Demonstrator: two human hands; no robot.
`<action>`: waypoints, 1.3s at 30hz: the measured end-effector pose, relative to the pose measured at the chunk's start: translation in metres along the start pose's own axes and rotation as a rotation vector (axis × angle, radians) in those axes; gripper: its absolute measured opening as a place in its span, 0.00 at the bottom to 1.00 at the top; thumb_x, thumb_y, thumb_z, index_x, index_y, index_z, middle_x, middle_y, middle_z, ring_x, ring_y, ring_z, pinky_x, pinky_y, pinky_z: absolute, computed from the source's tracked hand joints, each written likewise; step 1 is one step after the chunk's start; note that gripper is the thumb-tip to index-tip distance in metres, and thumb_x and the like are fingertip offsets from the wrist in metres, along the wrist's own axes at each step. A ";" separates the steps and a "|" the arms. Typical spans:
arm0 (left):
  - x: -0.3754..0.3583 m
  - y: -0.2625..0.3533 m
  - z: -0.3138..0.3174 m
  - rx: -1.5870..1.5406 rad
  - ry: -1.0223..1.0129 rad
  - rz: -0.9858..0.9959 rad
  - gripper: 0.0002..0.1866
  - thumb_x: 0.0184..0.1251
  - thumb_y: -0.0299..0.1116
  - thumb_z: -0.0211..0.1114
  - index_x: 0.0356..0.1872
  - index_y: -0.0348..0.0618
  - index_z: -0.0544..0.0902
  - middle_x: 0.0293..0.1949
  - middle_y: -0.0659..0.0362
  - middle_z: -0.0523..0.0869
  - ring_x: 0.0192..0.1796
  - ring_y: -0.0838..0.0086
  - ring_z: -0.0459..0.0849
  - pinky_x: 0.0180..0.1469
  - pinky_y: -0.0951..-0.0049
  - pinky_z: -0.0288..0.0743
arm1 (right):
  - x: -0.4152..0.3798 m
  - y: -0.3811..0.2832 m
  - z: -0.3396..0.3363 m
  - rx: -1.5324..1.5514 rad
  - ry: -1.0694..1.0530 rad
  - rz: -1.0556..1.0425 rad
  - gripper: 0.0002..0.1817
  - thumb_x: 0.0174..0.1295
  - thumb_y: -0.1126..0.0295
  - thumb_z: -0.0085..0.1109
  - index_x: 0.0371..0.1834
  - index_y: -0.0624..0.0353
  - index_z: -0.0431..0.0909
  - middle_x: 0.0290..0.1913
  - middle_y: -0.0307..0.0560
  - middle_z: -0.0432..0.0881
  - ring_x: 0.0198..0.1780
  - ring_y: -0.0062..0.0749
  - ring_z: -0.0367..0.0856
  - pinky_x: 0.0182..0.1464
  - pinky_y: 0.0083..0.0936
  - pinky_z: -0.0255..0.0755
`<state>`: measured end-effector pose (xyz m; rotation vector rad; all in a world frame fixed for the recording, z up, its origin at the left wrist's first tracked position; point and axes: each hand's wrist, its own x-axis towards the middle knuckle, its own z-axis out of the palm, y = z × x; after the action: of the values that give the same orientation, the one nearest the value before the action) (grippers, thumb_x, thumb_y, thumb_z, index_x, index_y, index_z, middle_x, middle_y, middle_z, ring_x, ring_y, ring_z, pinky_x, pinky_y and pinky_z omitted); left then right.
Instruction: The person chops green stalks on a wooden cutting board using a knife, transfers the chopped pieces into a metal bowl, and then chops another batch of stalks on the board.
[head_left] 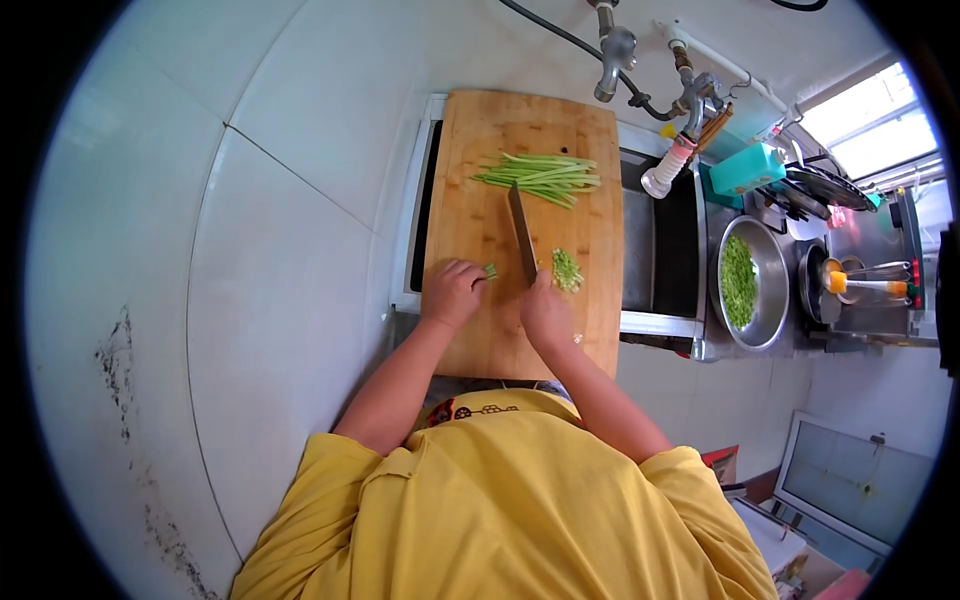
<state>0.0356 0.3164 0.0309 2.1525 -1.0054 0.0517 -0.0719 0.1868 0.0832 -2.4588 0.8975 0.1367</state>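
On a wooden cutting board (pixel 480 225), my right hand (pixel 549 314) is closed round the handle of a knife (pixel 521 235), whose blade points away from me. My left hand (pixel 453 293) is closed on a short bunch of green stalks (pixel 489 272), with their ends sticking out to the right of its fingers. Beyond the knife tip lies a pile of long green stalks (pixel 545 178). Chopped green pieces (pixel 567 271) form a small heap just right of the knife.
To the right, a metal bowl (pixel 767 309) holds chopped greens (pixel 739 282). Taps (pixel 618 55) hang over a sink (pixel 638 235) beside the board. A turquoise container (pixel 748 170) and pans (pixel 820 285) stand farther right. A tiled wall (pixel 285 270) borders the left side.
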 end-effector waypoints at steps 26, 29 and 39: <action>-0.004 0.006 0.004 0.057 -0.031 -0.157 0.06 0.52 0.26 0.68 0.33 0.43 0.84 0.36 0.57 0.82 0.42 0.60 0.80 0.46 0.64 0.75 | -0.010 -0.005 0.014 -0.006 0.085 -0.186 0.08 0.56 0.70 0.50 0.37 0.59 0.65 0.27 0.61 0.79 0.27 0.57 0.81 0.30 0.48 0.75; 0.003 0.009 0.004 0.003 -0.071 -0.190 0.06 0.52 0.26 0.67 0.33 0.43 0.83 0.36 0.56 0.82 0.43 0.59 0.80 0.46 0.64 0.75 | -0.009 -0.008 0.009 0.009 0.098 -0.171 0.09 0.56 0.71 0.50 0.38 0.59 0.65 0.27 0.61 0.79 0.27 0.58 0.80 0.30 0.48 0.75; 0.002 0.005 0.007 -0.098 -0.044 -0.292 0.12 0.51 0.26 0.69 0.39 0.43 0.81 0.39 0.54 0.82 0.43 0.55 0.81 0.44 0.61 0.76 | -0.008 -0.005 0.007 0.005 0.014 -0.154 0.09 0.60 0.68 0.49 0.41 0.58 0.65 0.31 0.62 0.79 0.30 0.60 0.80 0.34 0.51 0.74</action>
<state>0.0316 0.3086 0.0290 2.1956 -0.6931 -0.1816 -0.0746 0.1984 0.0811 -2.5153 0.7091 0.0632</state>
